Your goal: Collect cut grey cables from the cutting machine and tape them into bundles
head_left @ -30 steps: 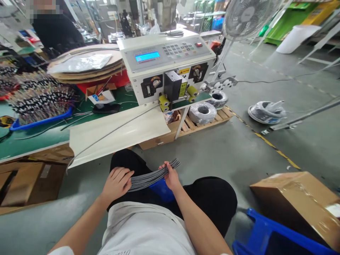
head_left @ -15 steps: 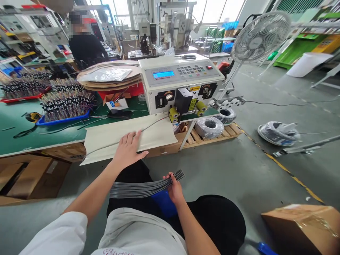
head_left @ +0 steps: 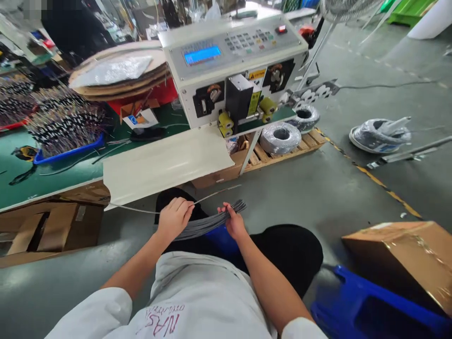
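Observation:
My left hand (head_left: 175, 216) is closed on a single grey cable (head_left: 215, 193), whose free end points up to the right and whose other part trails left. Just right of it, my right hand (head_left: 233, 220) grips the end of a bundle of grey cables (head_left: 203, 227), which lies across my lap and passes behind my left hand. Ahead stands a wire cutting machine (head_left: 233, 70) with a lit blue display and yellow-green rollers. From its left side extends a cream curved chute (head_left: 167, 165), bare on top.
On the green table (head_left: 70, 174) stand a blue tray (head_left: 70, 154) of wire pieces and stacked cardboard discs (head_left: 116, 70). Wrapped cable coils (head_left: 280, 138) sit on a pallet. Cardboard boxes (head_left: 406, 254) stand at both sides, and a blue chair (head_left: 370, 301) is at the lower right.
My left hand has picked the single cable off the chute and brought it down beside the bundle. My right hand still holds the bundle. The view has tilted downward.

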Demonstrator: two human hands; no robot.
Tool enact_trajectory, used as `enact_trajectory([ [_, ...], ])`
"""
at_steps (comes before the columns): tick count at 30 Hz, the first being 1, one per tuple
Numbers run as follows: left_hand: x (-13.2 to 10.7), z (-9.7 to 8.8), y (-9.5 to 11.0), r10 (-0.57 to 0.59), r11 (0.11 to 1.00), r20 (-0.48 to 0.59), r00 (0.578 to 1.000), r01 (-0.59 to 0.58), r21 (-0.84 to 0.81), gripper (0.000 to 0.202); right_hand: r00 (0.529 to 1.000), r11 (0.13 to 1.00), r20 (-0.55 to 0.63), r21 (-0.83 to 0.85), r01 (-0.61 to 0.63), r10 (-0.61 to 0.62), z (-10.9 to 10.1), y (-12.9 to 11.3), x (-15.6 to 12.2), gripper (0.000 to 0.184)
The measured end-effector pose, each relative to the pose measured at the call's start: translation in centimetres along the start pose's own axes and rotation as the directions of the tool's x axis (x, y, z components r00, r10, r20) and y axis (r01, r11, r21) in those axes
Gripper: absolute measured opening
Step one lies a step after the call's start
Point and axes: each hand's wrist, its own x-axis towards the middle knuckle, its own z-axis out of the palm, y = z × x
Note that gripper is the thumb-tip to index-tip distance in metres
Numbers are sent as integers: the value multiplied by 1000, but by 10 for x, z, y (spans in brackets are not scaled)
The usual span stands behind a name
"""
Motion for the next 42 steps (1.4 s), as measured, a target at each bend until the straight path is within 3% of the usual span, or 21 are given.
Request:
enact_trajectory([
  [4, -27, 47, 34, -61, 995, 171, 983, 74, -70, 26, 1000, 1000, -3, -16, 15, -16, -2, 1, 0, 30],
  [8, -40, 71, 43, -27, 996, 224, 974, 44, -73, 28, 999, 1000, 31, -13, 18, -17, -4, -1, -4, 32],
  [23, -35, 66, 41, 23, 997, 240, 970, -39, 62, 25, 1000, 1000, -12, 22, 4, -4, -4, 0, -5, 32],
  [27, -43, 47, 26, -33, 992, 229, 973, 4, 128, 26, 999, 997, -28, 76, 19, -17, -4, 3, -6, 24],
  [32, -75, 17, -25, -142, 962, 156, 977, 100, 253, 33, 999, 991, -13, 127, 36, -34, -1, 4, -9, 19],
  [36, -97, 20, -57, -206, 961, 80, 975, 185, 207, 32, 999, 977, 30, 211, 23, -30, -1, 5, -6, 15],
  [42, -114, 40, -66, -272, 962, 3, 962, 272, 9, 26, 998, 962, 67, 273, -13, -6, -3, 6, -5, 16],
])
